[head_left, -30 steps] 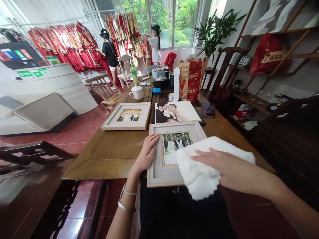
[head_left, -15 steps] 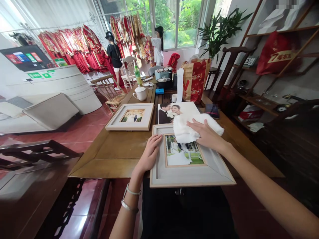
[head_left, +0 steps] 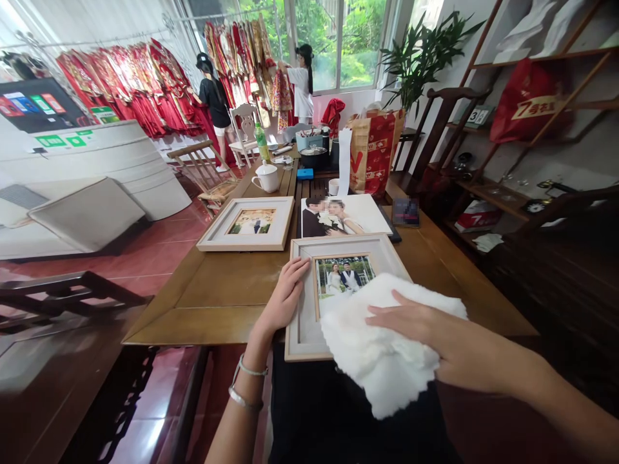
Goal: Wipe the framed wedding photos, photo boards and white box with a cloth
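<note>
A light wooden picture frame [head_left: 302, 303] with a wedding photo lies at the near edge of the brown table [head_left: 222, 296], partly over my lap. My left hand [head_left: 283, 299] rests flat on the frame's left border, fingers stretched out. My right hand [head_left: 425, 332] presses a fluffy white cloth [head_left: 372, 351] onto the frame's lower right part, fingers laid over the cloth. The cloth hides that corner of the frame and hangs past its near edge.
A second framed photo [head_left: 249, 223] and an unframed portrait print [head_left: 338, 216] lie farther up the table. Beyond stand a white cup [head_left: 267, 178], a green bottle [head_left: 261, 144] and a red paper bag [head_left: 372, 151]. Two people stand at racks of red garments by the window.
My right hand has dragged the cloth from the frame's far edge back down to its near right corner. The left hand has stayed on the frame's left border.
</note>
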`<state>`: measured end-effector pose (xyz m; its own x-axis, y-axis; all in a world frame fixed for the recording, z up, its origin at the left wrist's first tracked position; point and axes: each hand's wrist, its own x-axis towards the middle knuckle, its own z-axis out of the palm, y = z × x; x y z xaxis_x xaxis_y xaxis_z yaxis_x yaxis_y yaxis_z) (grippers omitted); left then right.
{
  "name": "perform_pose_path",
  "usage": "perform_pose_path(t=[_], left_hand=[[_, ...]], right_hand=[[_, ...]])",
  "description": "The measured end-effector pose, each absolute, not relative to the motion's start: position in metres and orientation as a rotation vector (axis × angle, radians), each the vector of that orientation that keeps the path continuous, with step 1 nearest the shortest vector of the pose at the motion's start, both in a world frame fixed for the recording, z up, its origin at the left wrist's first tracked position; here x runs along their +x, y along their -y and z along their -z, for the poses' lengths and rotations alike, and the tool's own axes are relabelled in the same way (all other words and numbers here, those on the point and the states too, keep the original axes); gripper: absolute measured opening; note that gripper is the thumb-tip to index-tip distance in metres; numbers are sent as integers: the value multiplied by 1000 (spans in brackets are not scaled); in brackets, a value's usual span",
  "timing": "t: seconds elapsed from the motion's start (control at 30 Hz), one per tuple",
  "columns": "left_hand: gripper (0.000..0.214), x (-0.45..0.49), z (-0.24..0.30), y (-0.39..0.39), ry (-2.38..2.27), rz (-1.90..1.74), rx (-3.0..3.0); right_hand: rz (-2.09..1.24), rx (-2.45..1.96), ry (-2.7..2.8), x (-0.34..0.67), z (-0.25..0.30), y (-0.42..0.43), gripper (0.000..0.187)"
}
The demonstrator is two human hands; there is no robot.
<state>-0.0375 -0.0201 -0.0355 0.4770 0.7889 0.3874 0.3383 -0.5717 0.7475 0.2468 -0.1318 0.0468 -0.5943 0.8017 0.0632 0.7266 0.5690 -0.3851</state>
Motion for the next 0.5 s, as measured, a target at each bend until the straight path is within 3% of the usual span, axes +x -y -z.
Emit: perform_pose_path(t=[0.2,0.37,0.5], left_hand=[[44,-38,36,20,-924,-993,2143],[44,-39,36,21,-924,-982,2155],[44,-39,36,21,-918,-1002,2146]], right_hand=[[-225,-1330,2613,241,-25,80,60],[0,-1552,2523,242,-25,23,77],[-14,-1605,2498,231,-27,1,81]])
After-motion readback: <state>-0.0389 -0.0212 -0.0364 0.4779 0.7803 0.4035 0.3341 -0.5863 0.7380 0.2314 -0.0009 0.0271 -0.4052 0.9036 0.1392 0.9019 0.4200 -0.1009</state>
